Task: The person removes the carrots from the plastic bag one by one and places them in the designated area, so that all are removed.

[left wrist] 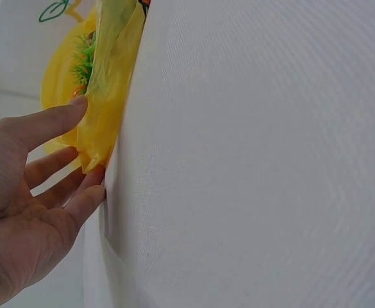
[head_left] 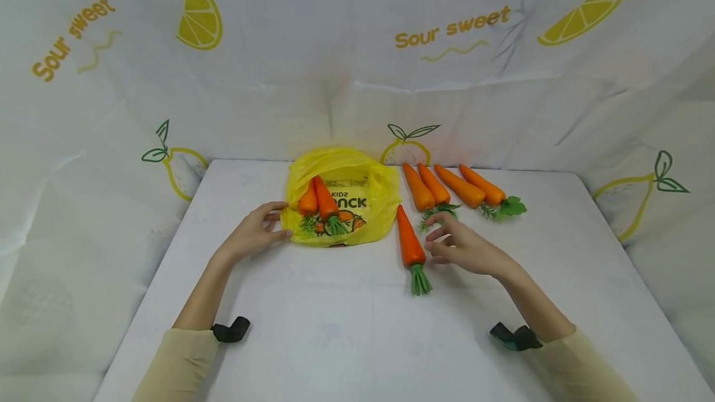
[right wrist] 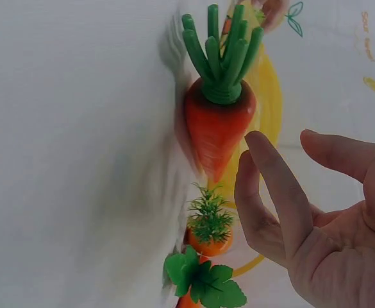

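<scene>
A yellow plastic bag [head_left: 380, 216] lies on the table with two toy carrots inside: a short orange one [head_left: 308, 201] and a redder one [head_left: 326, 198] with a green stalk. My left hand [head_left: 254, 232] holds the bag's left edge, thumb and fingertips on the plastic. In the left wrist view this hand [left wrist: 33, 192] has the thin yellow edge between thumb and fingers. Right of the bag lies a red-orange toy carrot [head_left: 410, 244], tip toward the back. My right hand [head_left: 463, 245] hovers just right of it, fingers loosely bent, holding nothing; the right wrist view shows a gap between thumb and fingers.
Several orange toy carrots [head_left: 459, 185] lie in a row at the back right, leafy ends toward the front. Behind the table hangs a white cloth [head_left: 313, 110] printed with lemons. The table [head_left: 335, 327] is covered in white.
</scene>
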`<control>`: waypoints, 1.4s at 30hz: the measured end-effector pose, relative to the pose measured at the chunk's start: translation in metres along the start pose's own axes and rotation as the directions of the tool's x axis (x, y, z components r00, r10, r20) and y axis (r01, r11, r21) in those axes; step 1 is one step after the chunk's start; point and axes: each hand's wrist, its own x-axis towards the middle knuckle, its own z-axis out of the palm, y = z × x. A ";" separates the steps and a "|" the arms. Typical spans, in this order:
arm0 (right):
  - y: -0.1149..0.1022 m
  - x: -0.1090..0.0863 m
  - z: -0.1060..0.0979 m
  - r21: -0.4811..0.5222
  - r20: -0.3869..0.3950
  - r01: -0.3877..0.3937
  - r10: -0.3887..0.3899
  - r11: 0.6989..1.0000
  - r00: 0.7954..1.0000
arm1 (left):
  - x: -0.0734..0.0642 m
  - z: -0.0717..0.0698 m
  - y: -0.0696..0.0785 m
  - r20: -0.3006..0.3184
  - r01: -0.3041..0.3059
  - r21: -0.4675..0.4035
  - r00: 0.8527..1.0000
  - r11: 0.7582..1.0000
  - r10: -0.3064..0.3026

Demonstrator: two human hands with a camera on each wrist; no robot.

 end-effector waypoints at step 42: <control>-0.090 0.157 0.040 -0.144 0.090 0.116 -0.104 0.983 0.991 | -0.001 0.001 0.003 0.013 0.025 -0.019 1.000 1.000 -0.025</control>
